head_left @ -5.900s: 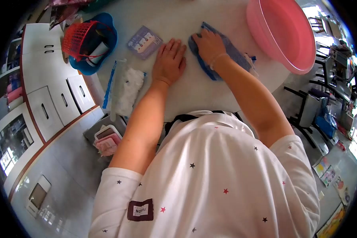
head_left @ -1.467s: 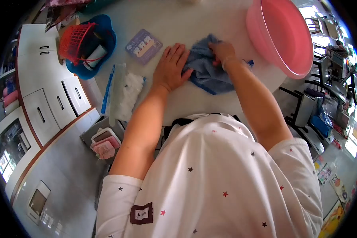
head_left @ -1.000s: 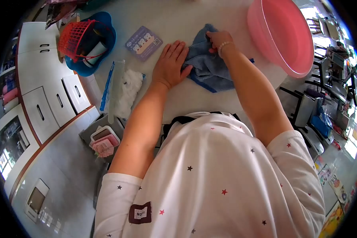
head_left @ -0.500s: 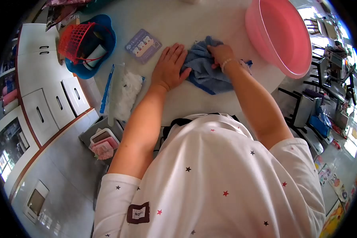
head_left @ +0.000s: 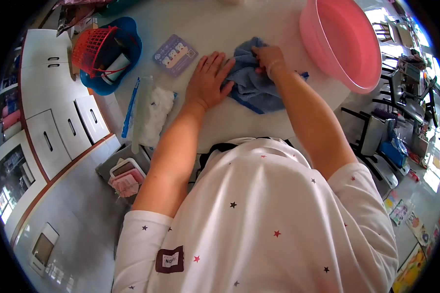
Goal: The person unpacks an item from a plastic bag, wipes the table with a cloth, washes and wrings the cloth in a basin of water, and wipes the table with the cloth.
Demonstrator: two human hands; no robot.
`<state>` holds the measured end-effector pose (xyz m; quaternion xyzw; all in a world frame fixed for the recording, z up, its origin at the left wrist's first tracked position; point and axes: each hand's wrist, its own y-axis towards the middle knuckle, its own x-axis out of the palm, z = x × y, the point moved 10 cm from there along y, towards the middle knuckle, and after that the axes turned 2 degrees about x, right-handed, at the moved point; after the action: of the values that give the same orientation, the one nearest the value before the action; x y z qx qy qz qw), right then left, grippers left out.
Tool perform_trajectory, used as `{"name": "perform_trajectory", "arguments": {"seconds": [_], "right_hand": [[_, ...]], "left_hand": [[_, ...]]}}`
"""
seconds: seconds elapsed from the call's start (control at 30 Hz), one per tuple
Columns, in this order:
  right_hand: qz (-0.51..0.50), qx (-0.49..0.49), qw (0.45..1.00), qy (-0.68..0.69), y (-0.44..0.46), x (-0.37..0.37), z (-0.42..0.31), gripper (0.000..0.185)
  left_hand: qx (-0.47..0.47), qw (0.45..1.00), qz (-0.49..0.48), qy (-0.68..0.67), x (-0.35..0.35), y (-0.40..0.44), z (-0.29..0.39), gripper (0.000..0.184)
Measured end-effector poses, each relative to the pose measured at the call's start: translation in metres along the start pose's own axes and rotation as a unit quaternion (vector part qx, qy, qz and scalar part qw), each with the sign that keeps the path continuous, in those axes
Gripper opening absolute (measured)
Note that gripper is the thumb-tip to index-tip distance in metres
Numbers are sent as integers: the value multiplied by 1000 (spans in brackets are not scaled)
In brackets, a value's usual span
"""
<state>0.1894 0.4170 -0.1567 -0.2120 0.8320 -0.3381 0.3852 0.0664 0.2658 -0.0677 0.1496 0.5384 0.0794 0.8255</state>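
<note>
A blue towel (head_left: 252, 83) lies crumpled on the pale table (head_left: 259, 19). My right hand (head_left: 270, 59) is closed on the upper part of it, with the fingertips bent into the fabric. My left hand (head_left: 208, 80) rests flat on the tabletop with its fingers stretched out, its right side against the towel's left edge. Just above and left of that hand is a purple card-like packet (head_left: 175, 55) with small white figures on it. Nearer to me, left of my left forearm, sits a clear bag of white fluffy material (head_left: 156, 115).
A pink basin (head_left: 322, 49) stands at the table's right edge. On the left, a blue tub (head_left: 132, 44) holds a red plastic basket (head_left: 90, 49) and a white cylinder. White cabinets (head_left: 49, 102) stand beyond the left side. Chairs (head_left: 374, 132) are on the right.
My right hand has moved slightly up and left with the towel in its grip. The towel's upper part has shifted the same way. My left hand stays flat in nearly the same spot.
</note>
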Motion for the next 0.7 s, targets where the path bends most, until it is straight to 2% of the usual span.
{"name": "perform_trajectory", "arguments": {"seconds": [0.03, 0.13, 0.23, 0.33, 0.43, 0.53, 0.67, 0.7], "right_hand": [[10, 4, 1000, 28, -2, -4, -13, 33], [-11, -10, 995, -99, -10, -6, -32, 37], [143, -106, 964, -196, -7, -36, -47, 44], [53, -17, 990, -132, -13, -23, -29, 48], [13, -27, 988, -153, 11, -12, 2, 49], [1, -62, 971, -230, -10, -12, 12, 50], [38, -12, 999, -29, -7, -19, -25, 41], [22, -23, 999, -24, -9, -18, -28, 39]], "left_hand": [[12, 1000, 0, 9, -1, 3, 0, 50], [9, 1000, -17, 6, -1, 3, -1, 48], [-5, 1000, -6, -9, 0, 2, -1, 47], [-2, 999, 6, -48, -5, 2, 0, 48], [20, 999, -12, -25, -1, 4, 1, 49], [10, 999, -37, -7, 0, 5, 2, 50], [-2, 999, -32, 15, 2, 5, 1, 48], [1, 1000, -29, 12, 2, 4, 1, 48]]}}
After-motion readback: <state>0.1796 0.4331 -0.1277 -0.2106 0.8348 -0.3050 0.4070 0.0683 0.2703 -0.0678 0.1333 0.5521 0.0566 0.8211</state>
